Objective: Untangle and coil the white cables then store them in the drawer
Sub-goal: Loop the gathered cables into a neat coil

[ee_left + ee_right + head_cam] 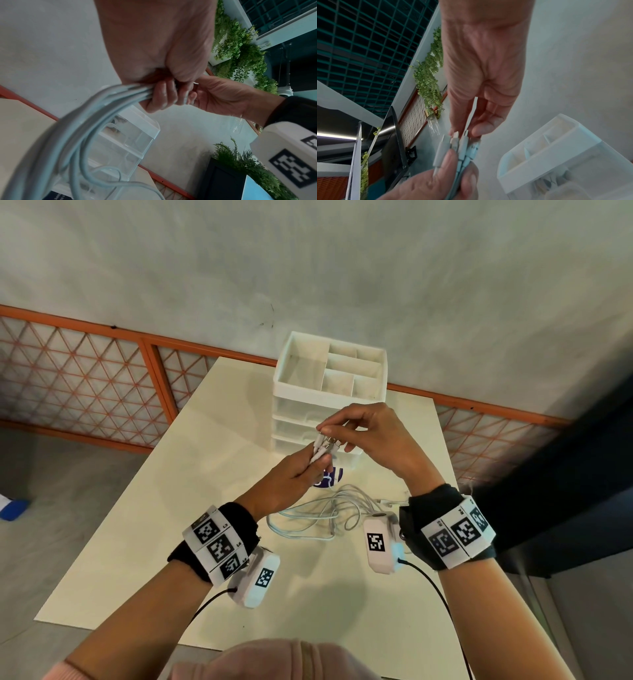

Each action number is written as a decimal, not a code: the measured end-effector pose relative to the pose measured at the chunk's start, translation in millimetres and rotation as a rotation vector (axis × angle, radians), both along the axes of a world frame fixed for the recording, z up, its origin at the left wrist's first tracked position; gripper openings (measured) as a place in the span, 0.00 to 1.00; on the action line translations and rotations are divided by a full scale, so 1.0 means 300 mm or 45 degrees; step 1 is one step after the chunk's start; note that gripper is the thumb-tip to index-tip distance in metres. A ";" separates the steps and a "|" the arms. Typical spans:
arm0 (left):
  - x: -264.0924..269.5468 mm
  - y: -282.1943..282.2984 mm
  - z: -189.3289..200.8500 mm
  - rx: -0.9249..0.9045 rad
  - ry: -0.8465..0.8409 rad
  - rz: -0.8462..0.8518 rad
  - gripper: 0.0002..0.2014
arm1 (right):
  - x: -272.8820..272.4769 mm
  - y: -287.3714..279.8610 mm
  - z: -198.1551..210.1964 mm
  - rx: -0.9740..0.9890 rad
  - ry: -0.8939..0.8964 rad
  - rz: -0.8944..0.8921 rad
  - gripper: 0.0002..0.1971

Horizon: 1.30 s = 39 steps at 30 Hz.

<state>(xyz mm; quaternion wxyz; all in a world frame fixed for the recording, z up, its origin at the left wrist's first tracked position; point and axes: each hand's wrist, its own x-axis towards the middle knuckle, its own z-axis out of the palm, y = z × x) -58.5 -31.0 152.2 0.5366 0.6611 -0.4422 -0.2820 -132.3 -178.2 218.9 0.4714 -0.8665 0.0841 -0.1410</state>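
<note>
Several white cables point(318, 513) lie in loose tangled loops on the cream table point(154, 542), with their ends lifted. My left hand point(313, 465) grips the gathered strands just below the connectors point(327, 444); the bundle point(102, 108) runs out of its curled fingers point(161, 97). My right hand point(329, 431) pinches the metal tips of the connectors point(462, 146) from above, thumb and fingers point(476, 131) closed on them. The left thumb point(448, 161) presses the plugs side by side. The white drawer unit point(329, 392) stands right behind the hands, its clear drawers closed.
The drawer unit's top is an open divided tray point(342, 364). A dark round sticker point(329, 479) sits on the table below the hands. An orange lattice fence point(85, 385) and a grey wall run behind the table; a dark panel point(565, 491) stands at the right.
</note>
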 end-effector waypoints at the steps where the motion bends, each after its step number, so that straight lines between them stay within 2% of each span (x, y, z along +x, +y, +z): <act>1: -0.003 -0.001 -0.001 -0.005 0.017 0.002 0.12 | -0.002 -0.002 0.003 -0.020 0.015 0.014 0.08; 9: -0.019 0.006 0.043 -0.021 0.075 0.040 0.11 | -0.004 -0.006 -0.002 -0.006 -0.017 0.025 0.07; 12: -0.025 0.007 0.045 -0.026 0.045 0.024 0.14 | 0.005 -0.002 -0.006 -0.099 0.020 0.040 0.07; 19: -0.033 0.010 0.055 0.002 0.031 0.002 0.15 | 0.015 0.013 -0.020 -0.254 0.018 0.020 0.08; 25: -0.012 0.013 0.034 0.047 0.096 0.048 0.13 | -0.004 0.014 -0.001 -0.060 -0.011 0.102 0.05; 29: -0.005 0.016 0.027 0.069 0.091 0.019 0.11 | 0.002 0.004 0.002 -0.112 -0.035 0.146 0.05; 31: -0.008 0.018 0.033 0.064 0.181 -0.017 0.10 | 0.009 -0.004 -0.003 -0.116 -0.033 0.141 0.03; 34: -0.009 0.022 0.042 0.072 0.291 -0.032 0.12 | 0.011 -0.015 -0.007 -0.106 -0.013 0.134 0.00; 39: 0.007 0.018 0.027 0.121 0.320 -0.047 0.15 | 0.020 -0.023 -0.010 -0.028 -0.007 0.136 0.03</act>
